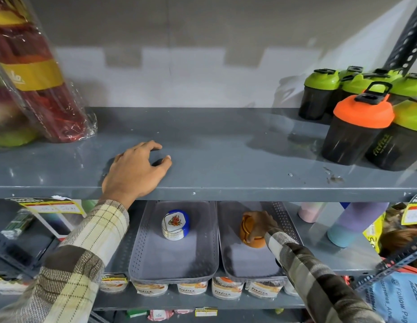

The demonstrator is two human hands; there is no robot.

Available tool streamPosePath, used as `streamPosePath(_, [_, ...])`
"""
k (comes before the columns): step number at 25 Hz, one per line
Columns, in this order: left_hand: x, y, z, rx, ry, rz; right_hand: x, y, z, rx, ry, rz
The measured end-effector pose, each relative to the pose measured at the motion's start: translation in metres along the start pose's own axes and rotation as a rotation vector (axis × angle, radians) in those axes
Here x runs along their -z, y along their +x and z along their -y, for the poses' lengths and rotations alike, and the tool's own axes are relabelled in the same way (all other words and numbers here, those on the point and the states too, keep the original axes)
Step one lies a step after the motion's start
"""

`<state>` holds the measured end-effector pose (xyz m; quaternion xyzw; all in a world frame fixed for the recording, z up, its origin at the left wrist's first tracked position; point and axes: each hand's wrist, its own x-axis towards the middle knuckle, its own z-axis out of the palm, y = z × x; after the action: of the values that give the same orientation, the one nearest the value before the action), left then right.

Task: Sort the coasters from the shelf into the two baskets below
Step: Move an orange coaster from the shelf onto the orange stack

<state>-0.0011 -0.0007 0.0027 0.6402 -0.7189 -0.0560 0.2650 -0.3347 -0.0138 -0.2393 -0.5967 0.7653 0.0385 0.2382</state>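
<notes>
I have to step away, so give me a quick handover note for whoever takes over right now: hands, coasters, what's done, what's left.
Left hand: empty, resting palm-down on the grey shelf.
Right hand: down in the right basket, closed around the orange-brown coasters.
Left basket: holds the stack of white floral coasters with blue trim.
Done: both sets sit in separate baskets; no coasters show on the shelf between the wrapped bottles and the shakers.
Left: release the orange-brown set and pull both hands back.
</notes>
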Motion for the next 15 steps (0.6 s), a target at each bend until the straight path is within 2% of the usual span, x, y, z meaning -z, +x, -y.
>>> streamPosePath(6, [0.000,0.000,0.000,0.011,0.001,0.012,-0.002,-0.001,0.003,-0.041,-0.078,0.042])
streamPosePath(8, [0.000,0.000,0.000,0.013,-0.007,0.015,0.000,-0.002,0.017,0.040,-0.074,-0.024])
streamPosePath(10, [0.001,0.000,0.000,0.015,-0.012,0.017,0.002,0.002,0.043,0.198,-0.018,-0.106])
streamPosePath(12, [0.000,0.000,0.001,0.013,-0.003,0.019,0.002,0.004,0.080,0.312,0.081,-0.122])
streamPosePath(15, [0.001,-0.002,0.001,0.016,-0.013,0.013,-0.010,-0.001,0.143,0.355,0.211,-0.111])
